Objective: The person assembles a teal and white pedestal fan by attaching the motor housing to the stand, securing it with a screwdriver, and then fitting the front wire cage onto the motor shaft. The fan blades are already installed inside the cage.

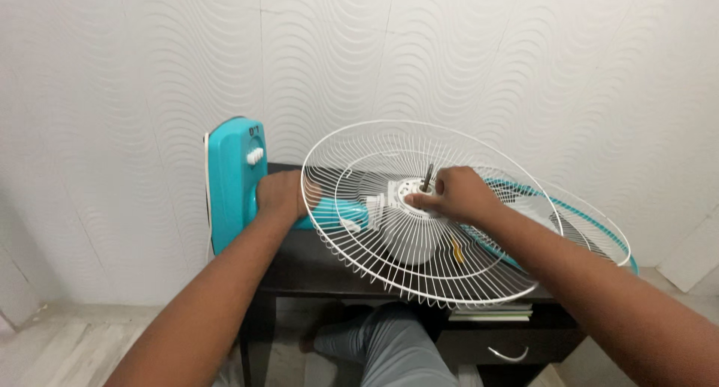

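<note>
On dark table: one fan, two grilles.

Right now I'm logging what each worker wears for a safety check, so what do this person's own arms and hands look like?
Both forearms are bare all the way to the bottom edge of the picture, with no sleeves showing. The left hand and the right hand are bare too: no gloves. I see no watch, band or ring on the parts that show. Grey trousers cover the knee below.
</note>
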